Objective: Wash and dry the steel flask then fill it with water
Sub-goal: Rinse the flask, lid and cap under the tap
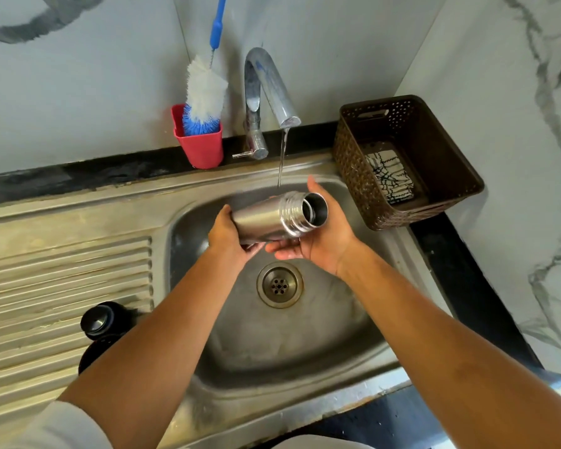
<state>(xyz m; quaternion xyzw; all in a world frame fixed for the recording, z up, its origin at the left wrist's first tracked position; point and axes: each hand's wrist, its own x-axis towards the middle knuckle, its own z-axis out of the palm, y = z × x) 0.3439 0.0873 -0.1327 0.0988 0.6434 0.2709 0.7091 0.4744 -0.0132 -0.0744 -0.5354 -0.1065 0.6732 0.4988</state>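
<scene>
Fingers of the left hand (227,238) curl round the base of the steel flask (263,218). The right hand (321,244) lays its fingers together under the neck, thumb up behind. The flask lies sideways over the sink (305,335), mouth open to the right, and the thin stream (282,157) from the tap (263,82) strikes its shoulder.

We hold the flask (259,220) over the sink (305,345), under the tap (259,79); brush (204,89) in cup (204,149) behind-left, basket (350,163) right, lid (94,320) on drainboard (46,280) left.
</scene>
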